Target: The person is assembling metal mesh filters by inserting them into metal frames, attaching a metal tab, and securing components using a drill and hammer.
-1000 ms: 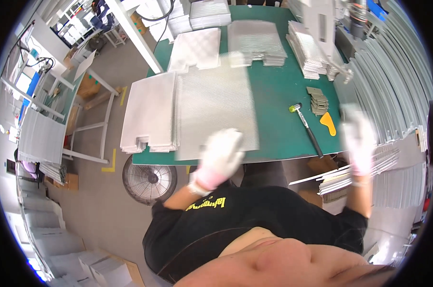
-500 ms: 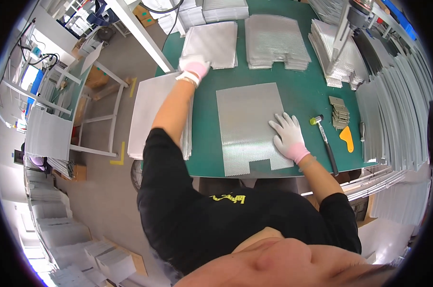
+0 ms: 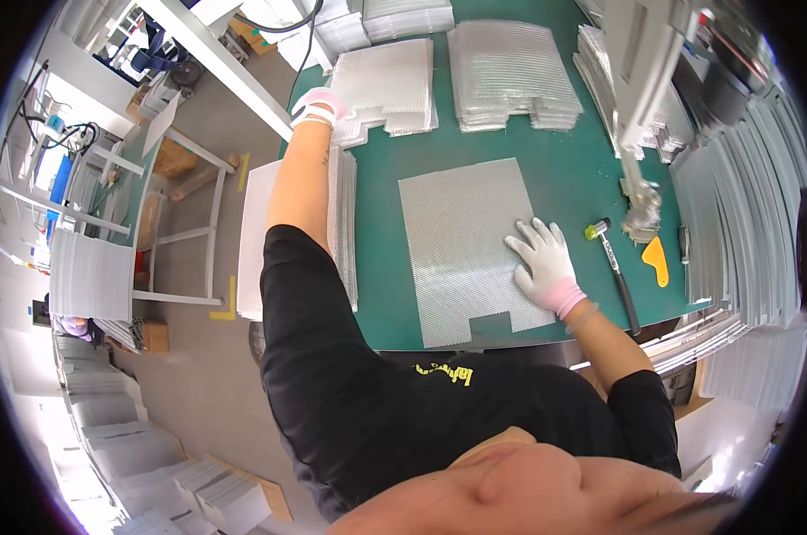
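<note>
My right hand (image 3: 546, 272), in a white glove with a pink cuff, lies with fingers spread on the right edge of a grey mesh-like sheet (image 3: 466, 232). The sheet rests flat on the green tabletop, with a rectangular notch in its near edge. My left arm reaches far forward. My gloved left hand (image 3: 319, 103) is at the left side of a stack of notched translucent sheets (image 3: 385, 80). Its fingers are mostly hidden, so I cannot see whether they grip anything.
A pale sheet stack (image 3: 259, 214) lies under my left forearm. Another notched stack (image 3: 510, 71) stands at the back. At right are a mallet (image 3: 610, 259), a yellow scraper (image 3: 656, 261), upright sheets (image 3: 742, 214) and a metal stand (image 3: 644, 80). A white post (image 3: 221, 67) rises at left.
My left hand has moved left and slightly farther away along the back-left stack, whose near-edge notch now shows. My right hand stays on the mesh sheet. The view has shifted slightly.
</note>
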A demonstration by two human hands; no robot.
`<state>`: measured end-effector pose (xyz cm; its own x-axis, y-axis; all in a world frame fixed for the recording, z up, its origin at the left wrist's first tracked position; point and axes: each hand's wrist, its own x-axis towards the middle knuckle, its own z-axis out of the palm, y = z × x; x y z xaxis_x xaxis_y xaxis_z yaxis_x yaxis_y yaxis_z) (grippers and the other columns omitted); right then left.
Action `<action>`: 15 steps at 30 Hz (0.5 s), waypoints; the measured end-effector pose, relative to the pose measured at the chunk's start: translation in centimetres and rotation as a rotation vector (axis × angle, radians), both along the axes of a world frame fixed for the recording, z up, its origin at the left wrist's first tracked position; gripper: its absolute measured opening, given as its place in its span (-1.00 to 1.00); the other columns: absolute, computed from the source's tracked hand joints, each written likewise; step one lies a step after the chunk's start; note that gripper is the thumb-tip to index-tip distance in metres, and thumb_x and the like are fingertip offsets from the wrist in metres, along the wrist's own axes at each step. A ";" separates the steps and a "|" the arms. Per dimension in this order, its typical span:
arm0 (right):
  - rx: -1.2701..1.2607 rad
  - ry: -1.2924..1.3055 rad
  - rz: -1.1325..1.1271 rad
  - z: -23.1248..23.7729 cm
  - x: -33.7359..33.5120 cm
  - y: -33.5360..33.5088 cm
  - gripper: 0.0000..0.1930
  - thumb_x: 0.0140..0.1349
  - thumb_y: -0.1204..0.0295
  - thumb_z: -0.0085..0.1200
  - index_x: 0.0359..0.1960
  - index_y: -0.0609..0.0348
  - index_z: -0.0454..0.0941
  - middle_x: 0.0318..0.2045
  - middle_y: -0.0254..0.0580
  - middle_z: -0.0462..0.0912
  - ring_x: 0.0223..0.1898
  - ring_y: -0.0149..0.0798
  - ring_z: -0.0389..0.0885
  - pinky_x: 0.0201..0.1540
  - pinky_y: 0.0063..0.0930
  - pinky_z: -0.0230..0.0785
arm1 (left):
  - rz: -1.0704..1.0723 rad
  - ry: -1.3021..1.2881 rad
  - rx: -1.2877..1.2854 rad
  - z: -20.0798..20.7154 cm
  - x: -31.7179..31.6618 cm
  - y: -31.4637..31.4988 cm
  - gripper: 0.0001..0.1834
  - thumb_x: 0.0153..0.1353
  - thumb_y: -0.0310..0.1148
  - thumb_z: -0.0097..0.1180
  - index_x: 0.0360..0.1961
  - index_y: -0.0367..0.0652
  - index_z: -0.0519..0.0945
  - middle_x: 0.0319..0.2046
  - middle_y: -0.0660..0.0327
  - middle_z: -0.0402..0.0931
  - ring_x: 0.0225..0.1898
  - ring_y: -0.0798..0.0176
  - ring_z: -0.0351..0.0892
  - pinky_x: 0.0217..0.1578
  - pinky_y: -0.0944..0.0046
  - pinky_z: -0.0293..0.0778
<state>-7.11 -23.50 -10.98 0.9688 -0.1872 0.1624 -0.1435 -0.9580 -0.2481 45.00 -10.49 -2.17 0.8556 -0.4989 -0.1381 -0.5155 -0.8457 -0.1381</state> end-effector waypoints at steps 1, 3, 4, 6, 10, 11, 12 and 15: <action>0.003 -0.003 0.010 0.0 0.0 0.0 -0.46 0.11 0.27 0.05 0.20 -0.04 0.49 0.29 -0.01 0.38 0.38 0.12 0.21 0.44 0.14 -0.09 | 0.004 -0.006 0.001 0.3 -0.3 0.4 -0.21 0.00 0.22 0.28 0.10 -0.19 0.61 0.09 -0.13 0.56 0.18 -0.12 0.53 0.13 -0.02 0.46; 0.001 -0.005 -0.010 -0.4 -0.3 -0.2 -0.46 0.11 0.27 0.05 0.20 -0.04 0.49 0.29 -0.01 0.38 0.38 0.12 0.21 0.45 0.14 -0.09 | 0.132 -0.147 -0.166 2.1 -2.9 -0.8 -0.04 -0.04 0.26 0.30 0.26 -0.21 0.47 0.16 -0.19 0.49 0.23 -0.13 0.48 0.18 0.00 0.43; -0.001 -0.011 -0.013 -0.6 -0.4 -0.2 -0.47 0.12 0.27 0.05 0.20 -0.04 0.49 0.29 0.00 0.38 0.38 0.12 0.20 0.45 0.15 -0.10 | 0.074 -0.013 -0.278 3.3 -2.5 -0.4 0.12 -0.07 0.31 0.28 0.32 -0.36 0.33 0.22 -0.27 0.41 0.26 -0.14 0.44 0.21 0.06 0.41; 0.015 -0.019 0.006 -0.4 -0.3 0.0 -0.47 0.12 0.26 0.05 0.21 -0.04 0.49 0.30 -0.01 0.38 0.39 0.13 0.20 0.45 0.15 -0.11 | 0.165 -0.041 -0.397 4.0 -1.6 1.1 0.12 -0.07 0.33 0.26 0.29 -0.43 0.35 0.20 -0.28 0.42 0.25 -0.14 0.45 0.22 0.09 0.40; 0.029 -0.017 0.008 -0.3 -0.4 -0.1 -0.47 0.14 0.26 0.04 0.22 -0.04 0.48 0.31 -0.01 0.36 0.40 0.14 0.18 0.46 0.15 -0.12 | 0.265 0.059 -0.644 5.4 -1.3 2.6 0.14 -0.07 0.33 0.23 0.24 -0.54 0.35 0.13 -0.33 0.47 0.20 -0.17 0.51 0.23 0.16 0.38; 0.032 -0.023 0.011 -0.3 -0.4 0.0 -0.47 0.14 0.26 0.04 0.22 -0.04 0.48 0.31 -0.01 0.36 0.40 0.14 0.18 0.46 0.15 -0.12 | 0.266 0.003 -0.608 5.2 -1.7 2.8 0.13 -0.07 0.32 0.24 0.27 -0.51 0.34 0.15 -0.34 0.45 0.21 -0.16 0.50 0.24 0.14 0.38; 0.037 -0.019 -0.002 -0.4 -0.5 -0.1 -0.46 0.12 0.28 0.04 0.21 -0.03 0.48 0.31 -0.01 0.36 0.40 0.14 0.18 0.46 0.14 -0.12 | 0.237 -0.027 -0.490 4.7 -3.0 1.8 0.14 -0.09 0.31 0.25 0.30 -0.46 0.31 0.19 -0.33 0.41 0.24 -0.16 0.47 0.25 0.13 0.37; 0.026 -0.022 -0.008 -0.5 -0.6 -0.1 -0.46 0.12 0.28 0.04 0.21 -0.03 0.49 0.32 -0.02 0.35 0.40 0.12 0.19 0.46 0.13 -0.11 | 0.197 -0.053 -0.318 3.6 -4.1 1.3 0.18 -0.13 0.30 0.28 0.37 -0.34 0.24 0.27 -0.31 0.32 0.30 -0.18 0.39 0.29 0.08 0.34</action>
<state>-7.67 -23.63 -11.48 0.9637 -0.1990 0.1782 -0.1450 -0.9500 -0.2766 40.89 -9.22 1.39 0.9412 -0.3350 0.0436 -0.3378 -0.9329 0.1250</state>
